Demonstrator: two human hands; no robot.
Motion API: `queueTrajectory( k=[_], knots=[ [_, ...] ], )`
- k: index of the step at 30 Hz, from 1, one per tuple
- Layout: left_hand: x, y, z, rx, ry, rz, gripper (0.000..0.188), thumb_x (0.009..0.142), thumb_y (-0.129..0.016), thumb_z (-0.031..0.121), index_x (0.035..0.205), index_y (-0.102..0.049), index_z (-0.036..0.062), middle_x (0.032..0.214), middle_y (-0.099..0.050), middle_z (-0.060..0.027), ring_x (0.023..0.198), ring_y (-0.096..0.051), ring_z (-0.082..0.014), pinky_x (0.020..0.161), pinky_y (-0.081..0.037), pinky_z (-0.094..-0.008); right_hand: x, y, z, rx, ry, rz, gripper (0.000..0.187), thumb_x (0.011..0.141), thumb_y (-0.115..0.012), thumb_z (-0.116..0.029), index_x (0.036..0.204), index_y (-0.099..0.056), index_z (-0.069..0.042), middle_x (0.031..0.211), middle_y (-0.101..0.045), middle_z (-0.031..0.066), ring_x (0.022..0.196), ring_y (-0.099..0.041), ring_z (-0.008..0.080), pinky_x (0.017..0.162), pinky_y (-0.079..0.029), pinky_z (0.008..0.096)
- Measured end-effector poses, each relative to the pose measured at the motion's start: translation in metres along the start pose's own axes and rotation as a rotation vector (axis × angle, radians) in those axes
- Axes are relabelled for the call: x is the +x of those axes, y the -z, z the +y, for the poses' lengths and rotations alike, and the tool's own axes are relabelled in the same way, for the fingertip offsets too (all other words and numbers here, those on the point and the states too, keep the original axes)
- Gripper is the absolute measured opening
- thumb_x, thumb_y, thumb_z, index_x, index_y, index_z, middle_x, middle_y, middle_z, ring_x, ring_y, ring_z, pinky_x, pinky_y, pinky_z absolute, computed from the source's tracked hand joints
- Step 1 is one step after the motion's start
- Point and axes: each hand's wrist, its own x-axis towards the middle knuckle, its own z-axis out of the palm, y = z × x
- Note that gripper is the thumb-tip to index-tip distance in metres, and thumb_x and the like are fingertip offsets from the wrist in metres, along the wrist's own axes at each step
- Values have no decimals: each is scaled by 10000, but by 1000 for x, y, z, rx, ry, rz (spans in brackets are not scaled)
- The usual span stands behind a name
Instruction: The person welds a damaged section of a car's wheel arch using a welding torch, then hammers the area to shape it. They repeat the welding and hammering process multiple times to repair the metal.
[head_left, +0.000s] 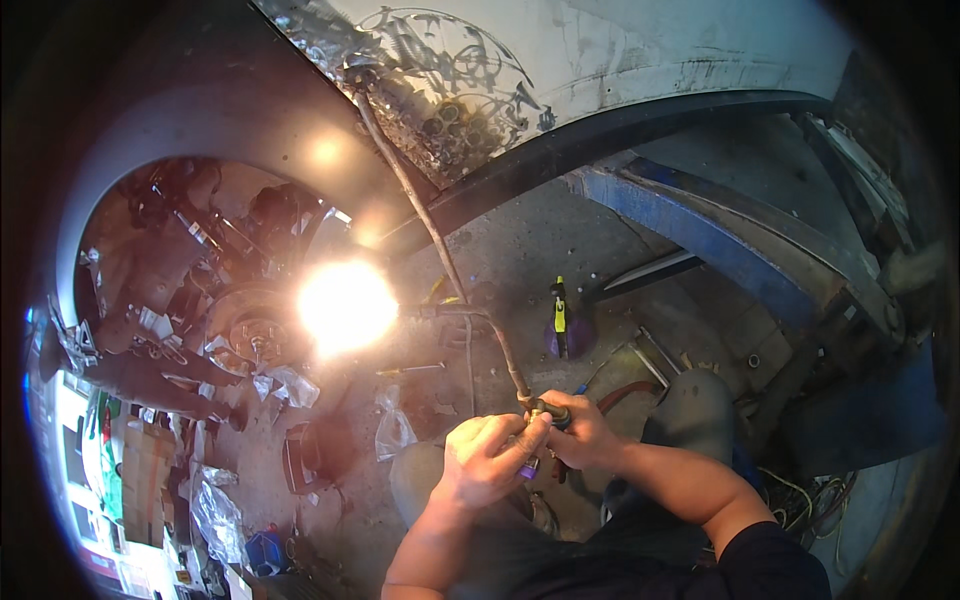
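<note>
My left hand point(485, 455) and my right hand point(583, 440) meet just above my knees, both closed. In my right hand is a dark cylindrical fitting point(553, 412). It sits at the lower end of a thin brown hose or cable point(440, 245) that runs up to the pale vehicle panel. My left fingers pinch something small against the fitting; they hide what it is. A small purple part point(529, 467) shows below the fingers. To the upper left of my hands a lamp point(348, 308) glares, its shape lost in the light.
A spray bottle point(560, 318) with a yellow-green and black head stands on the floor ahead. A blue metal beam point(700, 225) crosses at right. Plastic bags point(395, 425), loose tools and a cardboard box point(146, 475) lie at left. Cables point(800, 500) coil at lower right.
</note>
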Motion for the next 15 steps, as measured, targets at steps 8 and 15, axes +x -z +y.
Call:
queueTrajectory(
  k=[8, 15],
  knots=[
    [0, 1, 0, 64, -34, -37, 492, 609, -747, 151, 1090, -714, 59, 820, -582, -39, 612, -585, -174, 521, -444, -312, 0, 4, -2, -4, -46, -46, 204, 889, -659, -200, 895, -579, -13, 696, -599, 47, 663, -546, 80, 580, -452, 296],
    [-2, 1, 0, 106, -36, -38, 466, 629, -736, 155, 1089, -718, 86, 848, -568, -29, 606, -580, -163, 517, -454, -304, 2, 3, -6, -34, 41, -37, 201, 918, -646, -212, 915, -563, -28, 693, -591, -11, 646, -540, 46, 570, -442, 244]
  ],
)
